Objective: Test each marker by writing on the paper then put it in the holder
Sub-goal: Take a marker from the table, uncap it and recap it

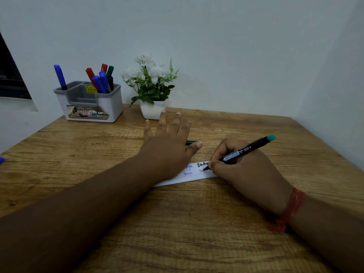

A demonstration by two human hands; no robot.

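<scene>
A: From the left, what stands where?

B: The holder [89, 103] sits at the table's [197, 223] far left corner, with several capped markers [101, 80] upright in its compartments. Beside it is a potted plant [150, 89].

A: And the hands?

B: The left hand [167, 144] lies flat, fingers spread and straight, pressing down the paper strip [192, 174]. A dark object, perhaps a cap, peeks out just behind its thumb; I cannot tell. The right hand [242, 170] pinches the black marker [244, 150] low on the barrel, tip touching the paper, teal end tilted up and right.

A: How will it handle?

B: Light and stiff, I judge, with a smooth barrel. A grip near the tip suits writing; mid-barrel would suit dropping it into the holder. The paper is thin and slides easily, hence the pressing palm.
</scene>
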